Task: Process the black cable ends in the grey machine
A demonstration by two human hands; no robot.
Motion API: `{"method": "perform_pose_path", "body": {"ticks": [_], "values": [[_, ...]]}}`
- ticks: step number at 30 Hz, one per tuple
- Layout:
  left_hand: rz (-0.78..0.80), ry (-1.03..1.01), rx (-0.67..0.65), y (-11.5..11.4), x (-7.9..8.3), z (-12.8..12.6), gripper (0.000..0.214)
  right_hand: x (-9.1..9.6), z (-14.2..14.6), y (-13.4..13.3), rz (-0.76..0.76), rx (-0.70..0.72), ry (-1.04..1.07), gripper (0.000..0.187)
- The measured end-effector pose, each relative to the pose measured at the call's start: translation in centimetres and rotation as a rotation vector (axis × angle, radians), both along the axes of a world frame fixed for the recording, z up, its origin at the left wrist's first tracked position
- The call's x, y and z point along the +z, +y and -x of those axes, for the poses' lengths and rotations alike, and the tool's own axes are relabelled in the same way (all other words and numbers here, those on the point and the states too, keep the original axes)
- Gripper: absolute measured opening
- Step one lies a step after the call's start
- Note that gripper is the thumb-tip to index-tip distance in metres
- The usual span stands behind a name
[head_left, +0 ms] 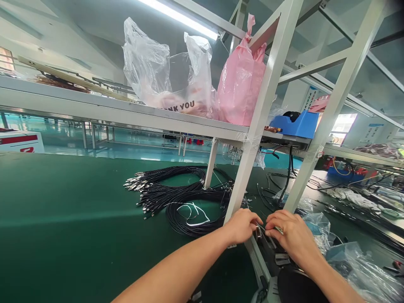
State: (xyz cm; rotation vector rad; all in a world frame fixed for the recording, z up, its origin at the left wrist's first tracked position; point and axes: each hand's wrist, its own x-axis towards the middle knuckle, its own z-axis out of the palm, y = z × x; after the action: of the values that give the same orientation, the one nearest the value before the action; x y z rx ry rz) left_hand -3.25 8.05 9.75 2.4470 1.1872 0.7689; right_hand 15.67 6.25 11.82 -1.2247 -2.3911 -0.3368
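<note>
My left hand point(241, 226) and my right hand point(292, 235) come together low in the view, their fingers closed around a small metal fitting point(259, 230). A thin piece with a pale green end point(279, 230) shows by my right fingertips, but its kind is unclear. Both hands are partly hiding the fitting. Beyond them, on the green bench mat point(78, 210), lies a bundle of black cables point(189, 198) with metal-tipped ends fanned out to the left. A thin white wire loop point(192, 214) rests on the coils.
White steel posts point(261, 109) rise just beyond my hands and carry a shelf point(110, 113) holding clear and pink plastic bags and a blue dispenser point(293, 124). Clear bags point(356, 265) and loose wires lie to the right. An aluminium rail point(257, 261) runs below my hands.
</note>
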Motion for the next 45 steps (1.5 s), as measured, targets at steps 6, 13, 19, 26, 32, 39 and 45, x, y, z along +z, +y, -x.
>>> {"method": "perform_pose_path", "body": {"ticks": [6, 13, 19, 26, 32, 39, 45], "values": [[-0.054, -0.095, 0.001, -2.5, -1.6, 0.0, 0.028, 0.8, 0.3, -1.7, 0.015, 0.013, -0.002, 0.012], [-0.075, -0.196, -0.023, -4.3, -2.3, 0.0, 0.036, -0.2, 0.1, -3.8, -0.016, 0.042, -0.015, 0.013], [-0.078, -0.282, -0.011, -5.2, -3.0, 0.4, 0.038, -0.3, 0.8, -4.3, -0.112, 0.152, -0.031, 0.015], [-0.087, -0.376, -0.055, -7.0, -4.2, 0.1, 0.044, 0.1, 0.1, -5.8, -0.23, 0.234, -0.077, 0.016], [-0.089, -0.397, -0.029, -7.8, -4.7, 0.0, 0.039, -0.7, -0.7, -6.0, -0.099, 0.172, -0.153, 0.01], [-0.084, -0.342, -0.051, -8.2, -5.7, -0.1, 0.05, -0.3, -0.7, -5.3, 0.021, 0.118, -0.19, 0.015], [-0.121, -0.304, -0.052, -8.4, -6.0, -0.4, 0.046, 0.3, -0.4, -6.0, -0.196, 0.216, -0.245, 0.03]]}}
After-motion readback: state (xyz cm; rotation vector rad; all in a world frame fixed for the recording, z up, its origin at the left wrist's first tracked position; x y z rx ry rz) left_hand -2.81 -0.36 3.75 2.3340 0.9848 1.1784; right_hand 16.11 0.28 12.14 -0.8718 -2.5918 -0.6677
